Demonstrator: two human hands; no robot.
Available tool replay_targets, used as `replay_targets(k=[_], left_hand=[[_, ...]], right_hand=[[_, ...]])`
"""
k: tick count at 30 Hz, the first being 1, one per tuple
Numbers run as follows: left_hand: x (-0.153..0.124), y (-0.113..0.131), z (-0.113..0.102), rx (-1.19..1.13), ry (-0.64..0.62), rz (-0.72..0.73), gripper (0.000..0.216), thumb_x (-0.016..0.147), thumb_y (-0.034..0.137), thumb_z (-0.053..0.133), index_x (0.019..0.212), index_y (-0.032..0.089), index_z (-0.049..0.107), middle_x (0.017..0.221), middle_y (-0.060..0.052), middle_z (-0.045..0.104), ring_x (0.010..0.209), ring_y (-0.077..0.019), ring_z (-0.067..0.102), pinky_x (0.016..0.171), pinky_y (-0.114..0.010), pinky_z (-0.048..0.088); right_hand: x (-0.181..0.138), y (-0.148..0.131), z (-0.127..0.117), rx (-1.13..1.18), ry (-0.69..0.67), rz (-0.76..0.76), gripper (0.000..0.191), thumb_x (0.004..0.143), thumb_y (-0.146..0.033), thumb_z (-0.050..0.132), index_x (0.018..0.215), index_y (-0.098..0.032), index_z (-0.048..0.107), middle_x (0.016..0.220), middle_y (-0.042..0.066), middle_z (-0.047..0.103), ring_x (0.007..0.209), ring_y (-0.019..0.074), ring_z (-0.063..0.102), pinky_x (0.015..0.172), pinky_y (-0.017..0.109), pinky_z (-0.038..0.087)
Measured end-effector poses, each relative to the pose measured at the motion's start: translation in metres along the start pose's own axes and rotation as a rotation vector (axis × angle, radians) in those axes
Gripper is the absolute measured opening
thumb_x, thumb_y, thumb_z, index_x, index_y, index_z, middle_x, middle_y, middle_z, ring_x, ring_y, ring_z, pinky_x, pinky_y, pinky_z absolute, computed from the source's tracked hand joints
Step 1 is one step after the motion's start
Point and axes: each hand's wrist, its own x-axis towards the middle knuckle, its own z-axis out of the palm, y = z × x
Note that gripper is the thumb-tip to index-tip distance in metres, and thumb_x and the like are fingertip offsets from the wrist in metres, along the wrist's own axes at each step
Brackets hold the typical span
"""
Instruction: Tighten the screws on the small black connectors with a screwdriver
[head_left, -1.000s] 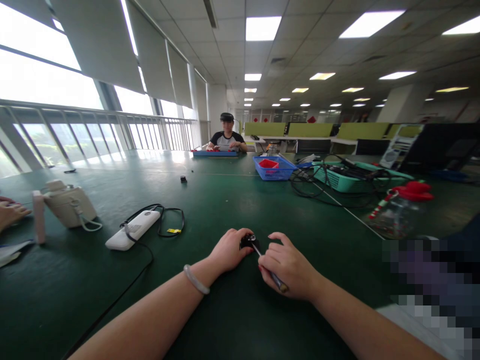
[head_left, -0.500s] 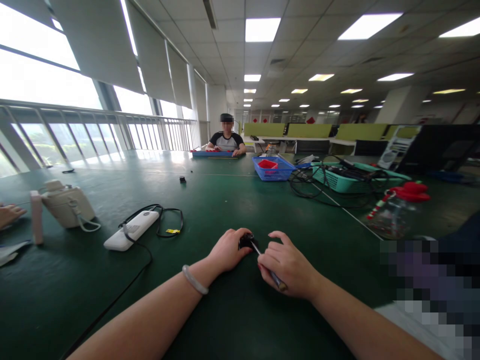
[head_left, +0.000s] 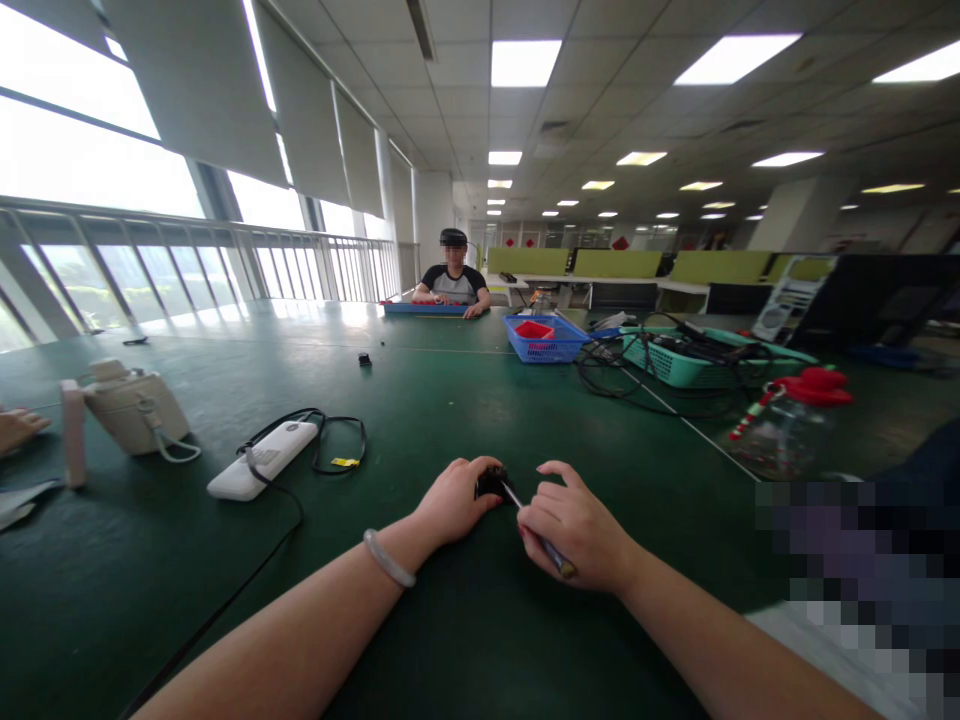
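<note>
My left hand [head_left: 454, 502] is closed around a small black part [head_left: 491, 484], pinching it between thumb and fingers just above the green table [head_left: 420, 400]. Much of that part is hidden by my fingers, so its kind is unclear. In my right hand [head_left: 583, 535] is a slim screwdriver [head_left: 556, 557], its thin metal shaft slanting up and left. The tip meets the black part or ends right at it; I cannot make out exactly where. My right index finger is raised off the tool. A pale bangle [head_left: 388, 560] circles my left wrist.
Left stand a white power bank [head_left: 262, 462] with a black cable and a beige bottle [head_left: 142, 410]. A black piece [head_left: 364, 360] lies farther off. Blue [head_left: 547, 350] and green baskets [head_left: 675, 372] and a red-lidded jar [head_left: 787, 430] stand right. Another person [head_left: 454, 280] sits opposite.
Both hands keep nearly the same place and grip. The screwdriver has shifted very slightly, and the view has turned a touch. The person opposite has moved their hands a little.
</note>
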Motion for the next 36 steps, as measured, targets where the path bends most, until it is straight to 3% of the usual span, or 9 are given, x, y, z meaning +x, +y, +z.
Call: replay_targets(k=[16,23,29,36], left_hand=[[-0.001,-0.001,-0.002,0.005,0.002,0.025,0.042,0.079,0.03,0.068,0.121,0.028,0.059,0.106,-0.002,0.068,0.104,-0.023,0.059,0.091,-0.034,0.046],[0.0,-0.001,-0.001,0.006,-0.003,0.031,0.043,0.08,0.029,0.066,0.123,0.026,0.059,0.11,-0.003,0.068,0.108,-0.0229,0.058,0.097,-0.034,0.044],[0.0,-0.003,0.0,0.019,-0.015,0.036,0.038,0.081,0.031,0.065,0.119,0.027,0.062,0.108,-0.003,0.068,0.105,-0.0225,0.059,0.095,-0.033,0.045],[0.001,-0.005,0.002,0.017,0.001,0.048,0.039,0.081,0.029,0.065,0.119,0.027,0.061,0.109,-0.003,0.068,0.105,-0.0219,0.059,0.097,-0.033,0.045]], right_hand=[[-0.004,0.004,0.003,0.169,0.106,0.127,0.007,0.086,-0.016,0.05,0.083,-0.021,0.054,0.068,-0.003,0.056,0.063,0.0133,0.052,0.095,0.044,0.038],[-0.007,0.008,0.002,0.19,0.162,0.176,0.006,0.085,-0.016,0.052,0.082,-0.021,0.054,0.068,-0.003,0.055,0.063,0.0136,0.051,0.093,0.042,0.04],[-0.006,0.006,0.001,0.233,0.146,0.128,0.007,0.084,-0.016,0.051,0.08,-0.021,0.053,0.066,-0.003,0.053,0.062,0.0133,0.05,0.092,0.043,0.04],[-0.001,-0.002,0.004,0.152,0.017,0.071,0.012,0.089,-0.02,0.049,0.079,-0.02,0.057,0.066,-0.003,0.056,0.062,0.0123,0.05,0.096,0.042,0.037]])
